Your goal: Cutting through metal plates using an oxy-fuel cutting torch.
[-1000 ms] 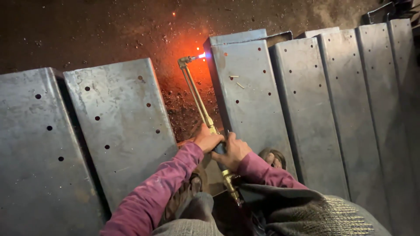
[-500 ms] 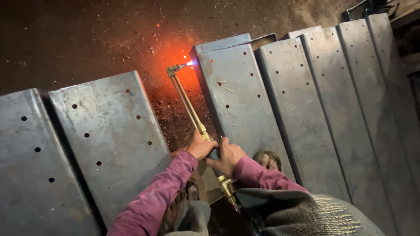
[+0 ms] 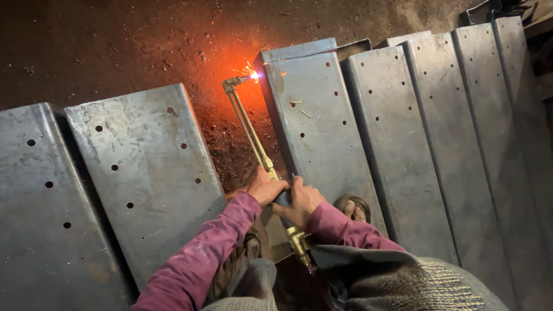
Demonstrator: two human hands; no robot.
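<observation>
- Head view: both hands were clamped on the torch (image 3: pixel 253 129), a long brass cutting tool running up from the person's lap towards the far end of the plates.
- The left hand (image 3: pixel 265 185) gripped the brass tubes just ahead of the handle, fingers curled tight.
- The right hand (image 3: pixel 300 198) was closed round the handle itself, just behind the left, the two nearly touching.
- The torch tip sat at the far left corner of the middle plate (image 3: pixel 314 126), throwing a flame (image 3: pixel 253 75) and sparks right at that edge.
- An orange glow lit the dirt floor (image 3: pixel 115 46) around the tip.
- A holed plate (image 3: pixel 144 173) lay left of the torch, across a gap of bare floor.
- More plates (image 3: pixel 432 144) lay side by side to the right.
- Magenta sleeves (image 3: pixel 201 259) covered both arms.
- A sandalled foot (image 3: pixel 352 208) rested by the middle plate's near edge.
</observation>
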